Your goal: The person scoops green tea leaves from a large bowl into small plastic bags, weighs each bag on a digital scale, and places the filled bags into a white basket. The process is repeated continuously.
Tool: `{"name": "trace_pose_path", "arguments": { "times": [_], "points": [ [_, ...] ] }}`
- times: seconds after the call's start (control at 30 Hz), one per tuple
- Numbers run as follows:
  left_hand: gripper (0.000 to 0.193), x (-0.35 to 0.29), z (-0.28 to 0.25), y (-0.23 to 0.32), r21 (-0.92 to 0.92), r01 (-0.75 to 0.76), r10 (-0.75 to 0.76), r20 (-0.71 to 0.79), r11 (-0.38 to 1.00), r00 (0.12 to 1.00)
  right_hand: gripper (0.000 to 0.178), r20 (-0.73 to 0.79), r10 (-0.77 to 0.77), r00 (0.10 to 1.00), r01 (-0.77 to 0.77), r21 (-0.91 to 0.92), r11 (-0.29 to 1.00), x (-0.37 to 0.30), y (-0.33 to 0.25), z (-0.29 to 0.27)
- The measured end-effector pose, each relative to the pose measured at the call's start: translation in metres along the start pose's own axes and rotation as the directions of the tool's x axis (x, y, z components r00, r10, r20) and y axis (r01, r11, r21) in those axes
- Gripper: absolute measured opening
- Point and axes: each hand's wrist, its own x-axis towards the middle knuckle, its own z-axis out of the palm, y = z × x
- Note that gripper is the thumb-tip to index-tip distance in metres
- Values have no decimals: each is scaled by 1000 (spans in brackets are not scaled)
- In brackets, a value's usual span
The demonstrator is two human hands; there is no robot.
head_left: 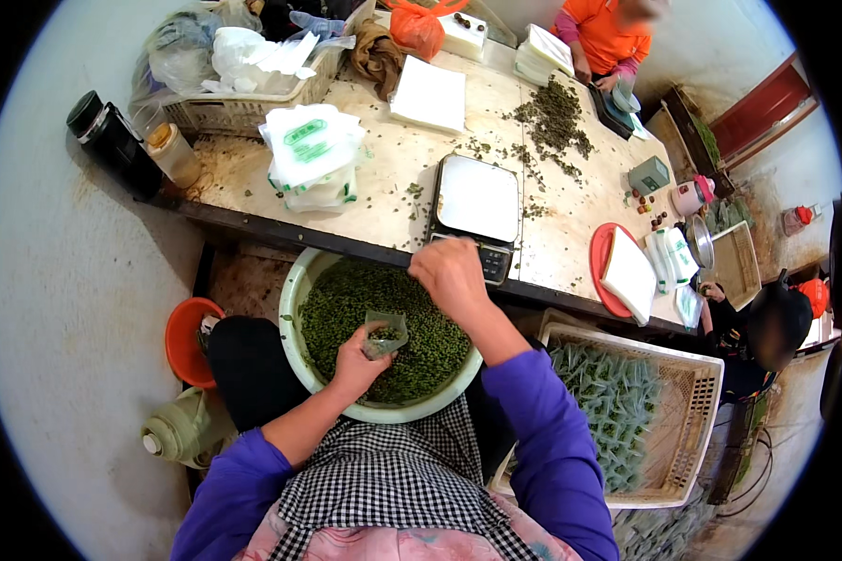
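A pale green basin [291, 304] full of small green berry-like pieces [421, 369] sits in front of me, close to my lap. My left hand [357, 365] is closed round a small clear plastic bag [386, 335] and holds its mouth open above the pieces. At the table's front edge, over the basin's far right side, my right hand [453, 276] has its fingers curled together. Whatever is in those fingers, if anything, is hidden. Just beyond it stands a digital scale [478, 196] with a white pan, its display partly behind the hand.
At my right, a cream crate [697, 411] holds many filled bags [608, 402]. Bag stacks [313, 150] and dark scattered pieces [552, 122] lie on the table [384, 206]. An orange bucket [189, 338] is at left. A person [617, 37] sits opposite; another [758, 337] is at right.
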Motion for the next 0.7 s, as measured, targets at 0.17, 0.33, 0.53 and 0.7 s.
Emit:
{"name": "trace_pose_path", "arguments": {
  "times": [0.17, 0.33, 0.53, 0.7],
  "points": [
    [54, 0, -10, 19, 102, 65, -69, 35, 993, 997, 3, 52, -222, 974, 225, -360, 905, 40, 23, 25],
    [56, 0, -18, 8, 28, 97, -98, 28, 995, 995, 3, 175, -173, 969, 232, -410, 882, 47, 36, 42],
    [60, 9, -26, 14, 76, 55, -56, 19, 996, 998, 3, 27, -114, 993, 117, -250, 961, 37, 32, 42],
    [60, 12, -24, 11, 69, 35, -37, 18, 997, 999, 2, 11, -131, 991, 128, -303, 944, 39, 15, 40]
  ]
}}
